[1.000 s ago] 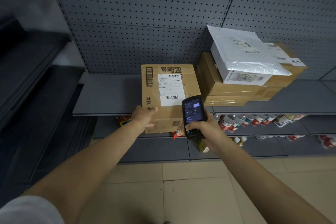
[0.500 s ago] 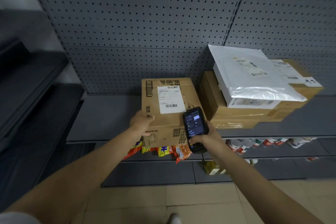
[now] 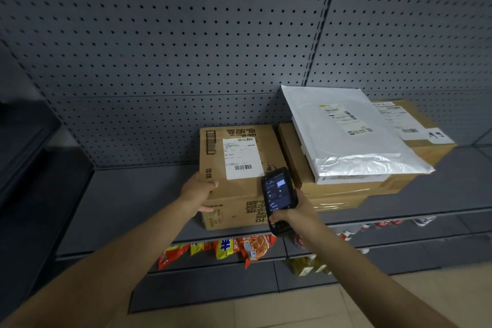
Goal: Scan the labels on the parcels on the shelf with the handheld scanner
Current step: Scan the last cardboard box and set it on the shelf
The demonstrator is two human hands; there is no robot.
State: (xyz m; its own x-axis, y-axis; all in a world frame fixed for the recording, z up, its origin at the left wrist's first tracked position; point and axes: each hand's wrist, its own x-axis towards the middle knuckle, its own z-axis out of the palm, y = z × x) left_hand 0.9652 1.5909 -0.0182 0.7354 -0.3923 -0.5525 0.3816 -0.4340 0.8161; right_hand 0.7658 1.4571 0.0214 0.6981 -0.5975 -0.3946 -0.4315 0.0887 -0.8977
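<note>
Steadying the box, scanner aimed just short of the label.

Left hand [image 3: 198, 192] is curled onto the near-left corner of the brown cardboard box [image 3: 239, 176], thumb on top, fingers down the front. Right hand [image 3: 295, 212] is wrapped tight round the black handheld scanner [image 3: 278, 201], screen up, beside the white shipping label [image 3: 242, 158]. Risks: the box overhangs the grey metal shelf [image 3: 127, 205] front, so a nudge could tip it off; a shallow angle may misread the barcode. The silver-white poly mailer [image 3: 346, 136] on the stacked cartons looks unscanned.
</note>
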